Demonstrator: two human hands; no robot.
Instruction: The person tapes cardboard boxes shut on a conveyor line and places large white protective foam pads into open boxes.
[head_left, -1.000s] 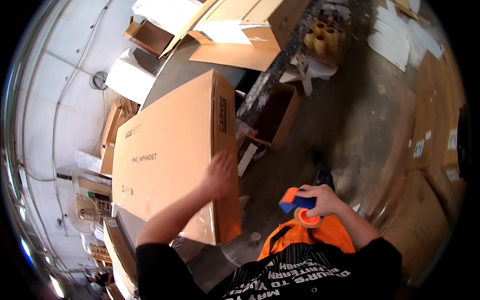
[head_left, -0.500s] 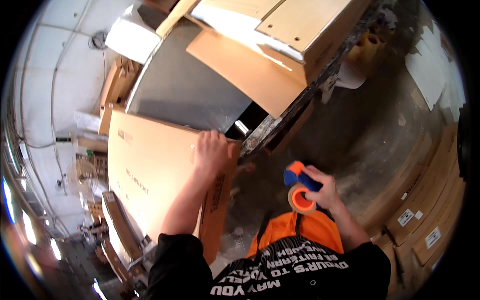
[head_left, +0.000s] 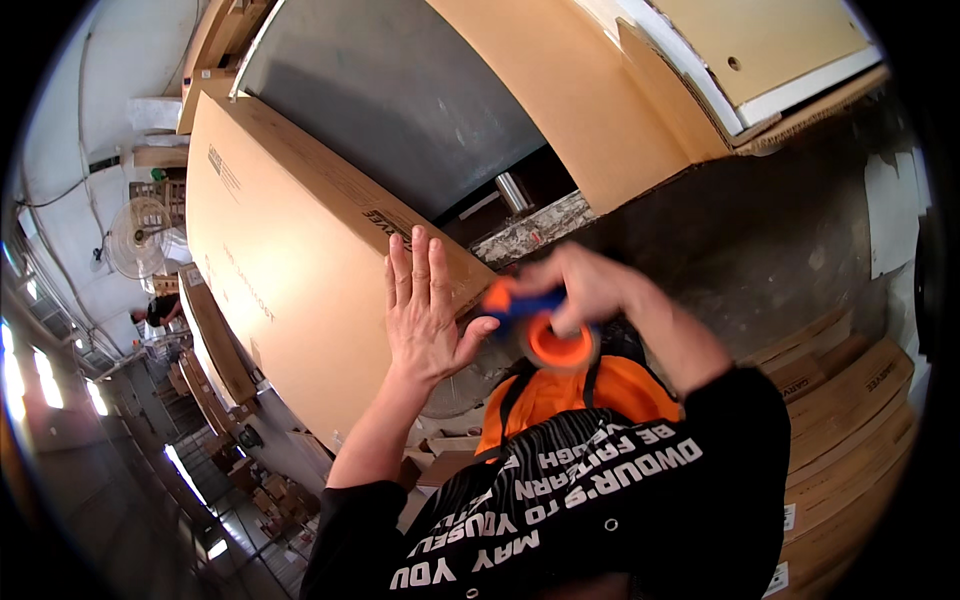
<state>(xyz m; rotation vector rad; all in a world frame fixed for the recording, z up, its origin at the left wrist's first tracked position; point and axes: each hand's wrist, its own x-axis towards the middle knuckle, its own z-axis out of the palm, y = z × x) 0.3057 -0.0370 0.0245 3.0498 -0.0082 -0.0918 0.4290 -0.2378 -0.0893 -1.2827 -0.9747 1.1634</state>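
A large brown carton [head_left: 270, 260] leans at the left, its broad printed side facing up and left. My left hand [head_left: 422, 310] is spread flat at the carton's right end, fingers straight and thumb out to the right. It appears to rest against the cardboard. Wrapped around a blue and orange tape dispenser [head_left: 528, 303] is my right hand [head_left: 592, 285], a little blurred. The tape roll [head_left: 560, 345] with its orange hub hangs below the grip. The dispenser's orange tip is beside the carton's near right corner, close to my left thumb; whether it touches cannot be told.
Beyond the carton lies a dark grey work surface [head_left: 380, 90] with a metal cylinder [head_left: 514, 192] at its edge. An open carton flap [head_left: 590, 110] and a drilled tan panel [head_left: 770, 50] are far right. Flat cartons [head_left: 850, 440] are stacked right. A fan [head_left: 140, 237] and a person [head_left: 160, 310] appear left.
My left hand has let go of the carton's top edge and now lies flat with fingers spread. My right hand has brought the tape dispenser leftward to the carton's corner. The view has shifted.
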